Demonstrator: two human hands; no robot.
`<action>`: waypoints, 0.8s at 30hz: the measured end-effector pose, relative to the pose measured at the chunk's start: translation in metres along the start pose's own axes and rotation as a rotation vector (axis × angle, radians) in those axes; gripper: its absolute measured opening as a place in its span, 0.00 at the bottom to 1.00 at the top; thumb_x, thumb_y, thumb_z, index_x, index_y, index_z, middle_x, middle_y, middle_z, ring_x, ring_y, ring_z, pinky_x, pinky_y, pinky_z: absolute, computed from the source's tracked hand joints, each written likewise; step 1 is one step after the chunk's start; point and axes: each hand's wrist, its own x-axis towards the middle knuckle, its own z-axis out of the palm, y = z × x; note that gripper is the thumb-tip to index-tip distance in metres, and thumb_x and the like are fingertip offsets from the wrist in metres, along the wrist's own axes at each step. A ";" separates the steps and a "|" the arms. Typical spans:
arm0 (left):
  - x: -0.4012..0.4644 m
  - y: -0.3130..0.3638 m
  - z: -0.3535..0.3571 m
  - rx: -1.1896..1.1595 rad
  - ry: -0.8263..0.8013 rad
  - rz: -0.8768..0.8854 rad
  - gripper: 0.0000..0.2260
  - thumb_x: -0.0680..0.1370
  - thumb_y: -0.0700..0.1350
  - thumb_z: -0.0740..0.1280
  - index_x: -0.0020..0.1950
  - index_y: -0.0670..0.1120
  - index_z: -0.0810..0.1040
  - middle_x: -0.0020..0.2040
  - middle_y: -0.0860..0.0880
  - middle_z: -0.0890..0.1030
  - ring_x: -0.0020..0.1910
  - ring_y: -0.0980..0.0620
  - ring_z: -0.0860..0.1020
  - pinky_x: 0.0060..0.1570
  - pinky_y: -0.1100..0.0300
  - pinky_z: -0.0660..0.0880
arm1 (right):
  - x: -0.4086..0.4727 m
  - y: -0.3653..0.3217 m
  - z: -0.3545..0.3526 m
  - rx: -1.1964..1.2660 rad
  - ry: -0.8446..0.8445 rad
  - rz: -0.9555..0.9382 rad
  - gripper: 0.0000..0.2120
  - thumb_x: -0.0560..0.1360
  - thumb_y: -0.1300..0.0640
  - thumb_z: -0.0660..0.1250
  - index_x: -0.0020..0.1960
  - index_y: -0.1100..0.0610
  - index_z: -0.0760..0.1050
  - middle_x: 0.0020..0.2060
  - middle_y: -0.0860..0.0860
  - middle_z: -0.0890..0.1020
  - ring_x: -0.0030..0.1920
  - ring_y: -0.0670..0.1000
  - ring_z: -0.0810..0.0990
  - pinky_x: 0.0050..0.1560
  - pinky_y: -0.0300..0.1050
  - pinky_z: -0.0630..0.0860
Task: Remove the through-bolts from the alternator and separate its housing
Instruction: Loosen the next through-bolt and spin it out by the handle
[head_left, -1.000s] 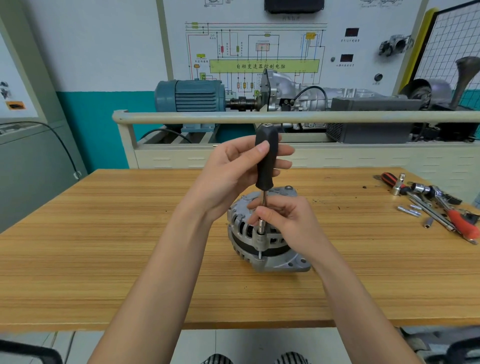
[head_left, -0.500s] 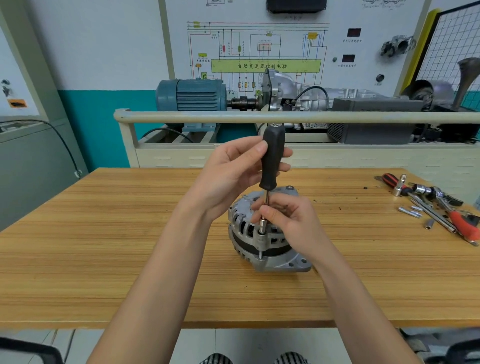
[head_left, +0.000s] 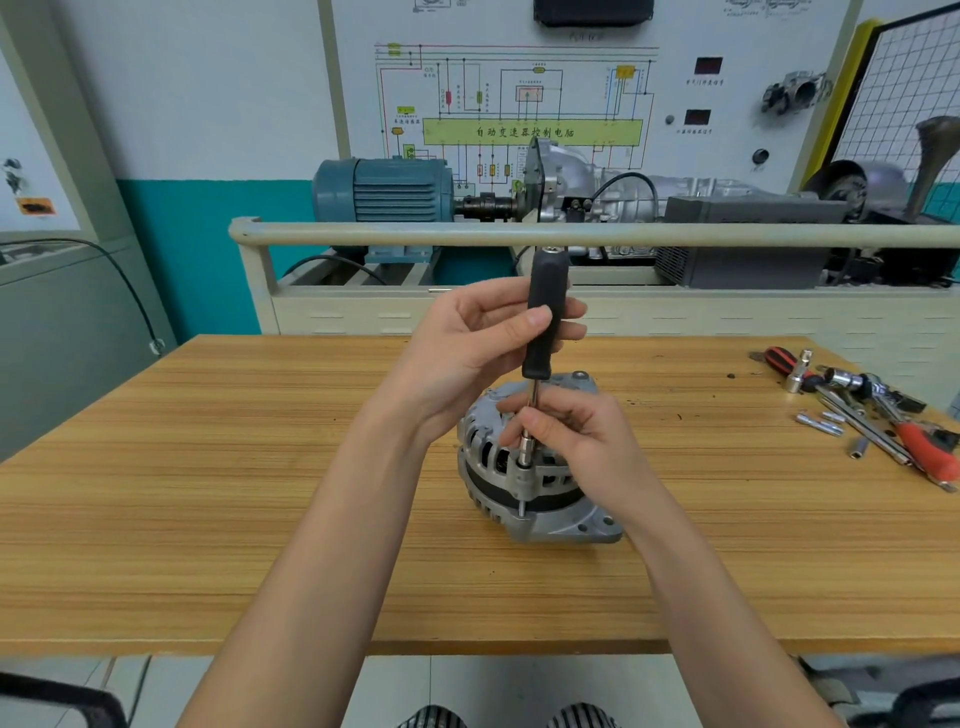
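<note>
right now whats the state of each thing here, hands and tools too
alternator: upright on the table, housing still together
nut driver: upright, socket end down on a bolt at the alternator's rim
left hand: grips the driver's black handle
right hand: pinches the driver's metal shaft
spare tools: lying loose at the table's right end, untouched

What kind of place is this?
Likely an automotive training workshop: a wiring-diagram board on the wall, a motor-driven gearbox rig behind the rail, and an alternator on a wooden workbench.
</note>
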 end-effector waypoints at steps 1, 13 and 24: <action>0.000 0.001 0.001 0.000 0.017 0.006 0.14 0.71 0.39 0.69 0.56 0.39 0.79 0.49 0.45 0.85 0.49 0.47 0.83 0.51 0.56 0.78 | 0.000 -0.001 0.000 0.003 0.002 -0.004 0.07 0.77 0.61 0.65 0.47 0.61 0.82 0.40 0.47 0.85 0.47 0.50 0.83 0.52 0.52 0.79; -0.003 0.003 0.003 0.018 0.029 0.006 0.13 0.74 0.40 0.67 0.57 0.38 0.78 0.49 0.45 0.84 0.49 0.48 0.83 0.51 0.55 0.79 | 0.000 -0.003 0.002 -0.014 0.023 -0.026 0.05 0.74 0.61 0.67 0.43 0.55 0.81 0.35 0.50 0.84 0.42 0.51 0.83 0.48 0.50 0.79; -0.002 0.002 0.007 0.017 0.053 -0.006 0.16 0.70 0.39 0.69 0.57 0.39 0.76 0.47 0.45 0.83 0.47 0.47 0.82 0.50 0.56 0.78 | -0.001 -0.004 0.002 -0.036 0.050 -0.010 0.07 0.73 0.64 0.71 0.43 0.51 0.82 0.36 0.51 0.85 0.42 0.52 0.84 0.49 0.51 0.80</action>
